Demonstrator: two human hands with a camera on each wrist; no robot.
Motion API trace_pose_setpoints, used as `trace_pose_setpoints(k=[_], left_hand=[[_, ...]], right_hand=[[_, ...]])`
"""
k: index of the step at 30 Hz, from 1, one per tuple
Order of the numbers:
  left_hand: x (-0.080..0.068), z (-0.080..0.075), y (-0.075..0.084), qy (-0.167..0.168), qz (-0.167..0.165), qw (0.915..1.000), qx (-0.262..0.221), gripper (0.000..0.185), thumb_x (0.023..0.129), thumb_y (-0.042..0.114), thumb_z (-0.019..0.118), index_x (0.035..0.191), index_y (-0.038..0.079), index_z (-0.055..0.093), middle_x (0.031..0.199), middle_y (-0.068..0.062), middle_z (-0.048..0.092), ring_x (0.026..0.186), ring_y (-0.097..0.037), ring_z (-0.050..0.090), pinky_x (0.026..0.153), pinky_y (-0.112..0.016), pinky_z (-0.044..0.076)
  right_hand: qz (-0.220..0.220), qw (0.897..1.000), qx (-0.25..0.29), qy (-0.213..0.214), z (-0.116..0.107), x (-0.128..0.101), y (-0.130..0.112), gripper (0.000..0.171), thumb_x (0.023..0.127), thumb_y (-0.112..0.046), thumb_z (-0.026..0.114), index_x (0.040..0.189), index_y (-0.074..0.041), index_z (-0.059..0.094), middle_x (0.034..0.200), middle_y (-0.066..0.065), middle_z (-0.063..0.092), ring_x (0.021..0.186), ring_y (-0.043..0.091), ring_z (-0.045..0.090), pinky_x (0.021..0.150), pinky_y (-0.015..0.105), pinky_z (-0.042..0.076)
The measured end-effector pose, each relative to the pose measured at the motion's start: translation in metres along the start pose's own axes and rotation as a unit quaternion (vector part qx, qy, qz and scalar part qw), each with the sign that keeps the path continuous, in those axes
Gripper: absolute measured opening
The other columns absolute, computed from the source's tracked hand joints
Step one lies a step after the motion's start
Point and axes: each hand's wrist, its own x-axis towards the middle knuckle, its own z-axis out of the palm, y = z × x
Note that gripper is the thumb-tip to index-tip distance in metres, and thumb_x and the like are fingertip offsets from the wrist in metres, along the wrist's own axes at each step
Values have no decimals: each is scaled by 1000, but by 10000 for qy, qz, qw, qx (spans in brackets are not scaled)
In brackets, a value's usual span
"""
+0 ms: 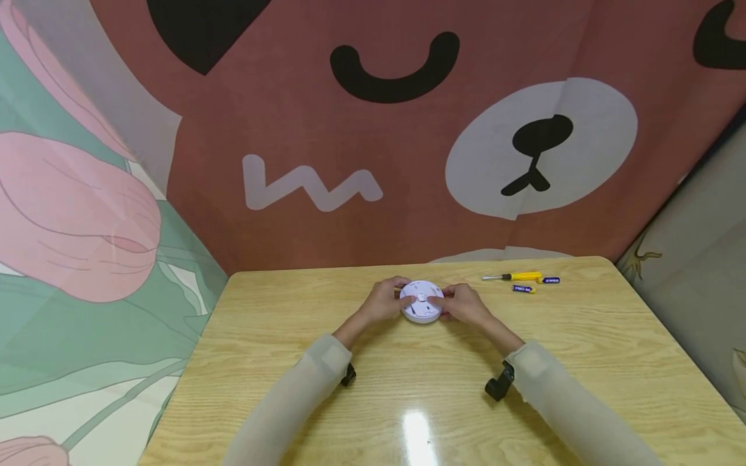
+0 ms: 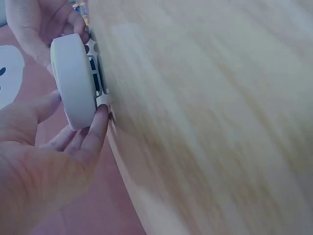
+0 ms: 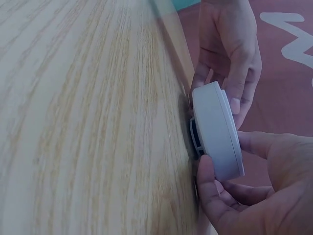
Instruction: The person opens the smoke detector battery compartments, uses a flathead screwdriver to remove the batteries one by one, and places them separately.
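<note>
A round white smoke detector (image 1: 421,310) is held just over the table between both hands, its flat slotted plate facing up. My left hand (image 1: 385,300) grips its left side, the thumb lying on the plate. On the opposite side my right hand (image 1: 465,303) holds it the same way, thumb on top. In the left wrist view, fingers of the left hand (image 2: 54,156) curl under the white casing (image 2: 73,83), near its dark vent openings. The right wrist view has the right hand (image 3: 269,191) pinching the casing (image 3: 217,132) between thumb and fingers.
A yellow-handled screwdriver (image 1: 521,276) lies toward the back right of the wooden table (image 1: 280,323). Beside it are two small batteries, one nearer (image 1: 523,289) and one farther right (image 1: 550,280). A printed cloth (image 1: 408,220) hangs along the table's back edge.
</note>
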Motion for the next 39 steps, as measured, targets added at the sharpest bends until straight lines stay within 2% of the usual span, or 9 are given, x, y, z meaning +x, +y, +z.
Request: trace_pose_setpoints(k=[7,14,18,24,27,31,39], left_hand=[[5,3,-2,243,-381,9990,-59,32,98,13,77,127,-2,72,121,-15,75,109,-26,72,89,-29,59],[5,4,1,272,-957,9948,-204,34,97,18,79,123,-3,75,97,-11,75,83,-12,61,68,-18,48],[4,5,1,340,-1082,9928,-384,32,96,18,80,120,-3,76,94,-9,74,81,-10,59,66,-17,46],[4,6,1,407,-1248,9877,-852,31,96,17,80,122,-1,76,97,-6,72,85,-11,60,69,-18,48],[4,6,1,288,-1380,9787,-1495,31,98,13,77,124,-4,74,95,-7,67,81,-11,60,69,-21,57],[3,5,2,144,-1547,9617,-2260,30,100,7,73,127,-6,70,93,-7,61,73,-13,63,69,-30,64],[5,4,0,196,-1473,9613,-2321,32,100,8,74,130,-5,70,95,-8,63,72,-12,63,70,-33,65]], right_hand=[[-231,9996,124,-57,3,-1,1,43,101,-19,75,127,14,66,103,18,72,74,13,71,69,30,64],[-266,9995,139,-45,2,0,2,41,100,-16,75,127,13,65,98,13,65,72,13,68,68,29,63],[-206,9992,321,-72,2,1,3,44,100,-15,75,130,14,62,100,15,68,72,12,67,68,29,63],[-162,9967,749,-255,1,-1,1,50,102,-13,73,138,17,55,105,18,69,74,12,68,72,31,64],[-137,9931,1089,-401,0,-2,0,50,103,-10,70,141,17,52,107,19,67,77,13,70,76,35,65],[-139,9892,1365,-517,0,-3,-4,50,104,-8,68,143,18,50,105,18,66,75,14,71,79,38,65],[-117,9861,1599,-442,0,-3,-5,49,101,-2,69,142,19,50,100,14,64,74,14,72,81,40,65]])
